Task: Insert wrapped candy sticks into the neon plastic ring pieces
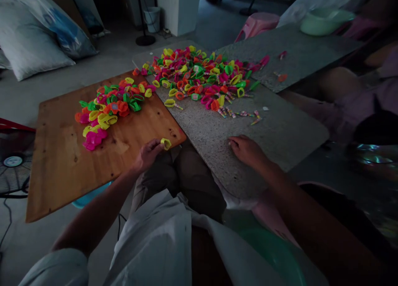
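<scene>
My left hand pinches a small yellow plastic ring at the near corner of a wooden board. My right hand rests on a grey speckled slab, its fingers curled; something tiny may be at its fingertips, but I cannot make it out. A big heap of neon plastic rings in pink, orange, yellow and green lies on the slab. A smaller pile of such rings sits on the wooden board. A few thin small pieces lie between the heap and my right hand.
A second grey slab lies behind, with a green bowl and a pink stool beyond. White sacks lie at the far left. A fan stands left of the board. Another person's leg is at right.
</scene>
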Motion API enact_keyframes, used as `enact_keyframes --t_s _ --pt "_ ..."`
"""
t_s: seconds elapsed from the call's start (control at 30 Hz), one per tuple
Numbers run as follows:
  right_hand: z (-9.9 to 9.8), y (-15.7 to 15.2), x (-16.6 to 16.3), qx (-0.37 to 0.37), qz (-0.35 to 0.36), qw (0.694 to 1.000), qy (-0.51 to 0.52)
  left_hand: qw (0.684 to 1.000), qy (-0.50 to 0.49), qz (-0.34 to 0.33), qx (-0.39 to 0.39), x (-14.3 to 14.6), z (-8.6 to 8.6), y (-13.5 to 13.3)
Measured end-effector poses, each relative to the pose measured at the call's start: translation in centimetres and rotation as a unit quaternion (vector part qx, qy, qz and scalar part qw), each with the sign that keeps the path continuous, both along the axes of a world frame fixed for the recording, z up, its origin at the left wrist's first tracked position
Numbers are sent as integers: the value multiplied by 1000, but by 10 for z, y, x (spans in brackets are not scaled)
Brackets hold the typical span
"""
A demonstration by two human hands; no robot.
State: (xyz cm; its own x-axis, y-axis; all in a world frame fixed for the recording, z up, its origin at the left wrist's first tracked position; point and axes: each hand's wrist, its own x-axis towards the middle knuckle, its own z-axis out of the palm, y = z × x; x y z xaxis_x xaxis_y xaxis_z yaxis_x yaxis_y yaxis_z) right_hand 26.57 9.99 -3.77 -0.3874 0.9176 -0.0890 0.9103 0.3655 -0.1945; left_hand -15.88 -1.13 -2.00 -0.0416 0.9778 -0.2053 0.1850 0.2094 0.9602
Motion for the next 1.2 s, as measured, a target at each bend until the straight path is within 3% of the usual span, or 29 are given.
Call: enact_keyframes --t_s 0.07,0.17,0.33,0.5,0.63,0.9,1.2 --pt "0 -1 6 -5 24 1000 -4 991 -125 14 -52 4 2 2" --pt "1 -1 10 -4 55 998 -11 945 -306 23 -110 16 7 6" --pt "8 -7 -1 24 29 999 -16 883 -425 11 -200 58 9 7" --pt "5 -29 -31 37 -6 990 138 848 -452 94 -261 115 -2 4" --pt "1 -53 -55 0 14 975 223 837 -450 197 -241 147 -14 5" --pt "6 -62 -76 -9 53 975 216 855 -403 263 -195 178 -14 9" --pt "17 -64 -79 -25 68 984 160 879 -333 250 -230 178 0 5"
